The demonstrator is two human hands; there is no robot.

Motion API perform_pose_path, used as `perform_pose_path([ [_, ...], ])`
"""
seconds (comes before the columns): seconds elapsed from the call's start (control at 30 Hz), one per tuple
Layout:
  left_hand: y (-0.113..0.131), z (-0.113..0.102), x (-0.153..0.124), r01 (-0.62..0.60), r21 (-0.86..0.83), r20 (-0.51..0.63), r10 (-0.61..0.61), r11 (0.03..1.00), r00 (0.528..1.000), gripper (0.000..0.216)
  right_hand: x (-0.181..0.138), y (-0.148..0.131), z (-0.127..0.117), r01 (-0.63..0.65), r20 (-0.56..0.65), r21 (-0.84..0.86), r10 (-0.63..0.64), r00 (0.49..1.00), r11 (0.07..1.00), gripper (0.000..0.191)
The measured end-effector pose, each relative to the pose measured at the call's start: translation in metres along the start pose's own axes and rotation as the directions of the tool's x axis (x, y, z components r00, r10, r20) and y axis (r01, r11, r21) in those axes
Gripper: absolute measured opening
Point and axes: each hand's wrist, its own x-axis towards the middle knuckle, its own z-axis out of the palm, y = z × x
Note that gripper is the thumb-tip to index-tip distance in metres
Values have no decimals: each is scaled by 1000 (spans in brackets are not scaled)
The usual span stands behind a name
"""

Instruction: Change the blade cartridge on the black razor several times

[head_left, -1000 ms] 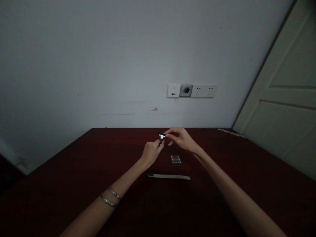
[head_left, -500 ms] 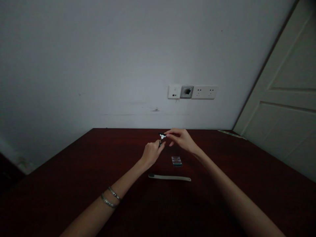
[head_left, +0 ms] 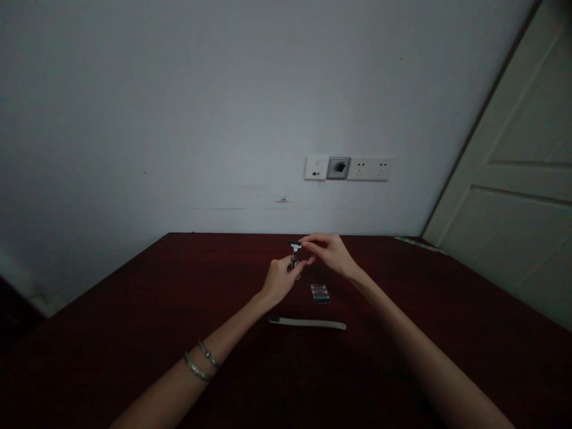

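My left hand (head_left: 277, 282) is closed round the handle of a razor (head_left: 295, 251), whose silver neck and dark head point up. Thumb and forefinger of my right hand (head_left: 333, 253) pinch the right end of the razor's head. Below the hands, a small clear plastic case (head_left: 320, 292) lies on the dark red table (head_left: 214, 280). Nearer to me rests a long pale strip-like handle (head_left: 308, 323) with a dark pad at its left end and a hole at its right; its exact kind is unclear.
A white wall (head_left: 232, 119) rises behind the table, with a row of sockets (head_left: 370, 169) on it. To the right stands a pale panelled door (head_left: 513, 196). A thin printed strip (head_left: 419, 243) lies along the table's far right edge.
My left hand has shifted slightly right, and the razor's handle stands more upright. My right hand keeps its pinch at the head, almost in place.
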Motion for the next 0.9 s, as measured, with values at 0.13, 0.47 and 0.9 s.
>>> perform_pose_path([
  [0.13,2,8,-1,109,-301,23,-107,947,994,34,1,0,2,-55,-28,42,56,998,998,32],
  [0.47,7,18,-6,143,-570,126,-86,809,988,41,4,0,-4,-103,-70,129,112,991,986,35],
  [0.9,2,23,-9,172,-478,57,-165,862,985,36,-1,-1,-1,30,-44,-51,-33,999,998,33],
])
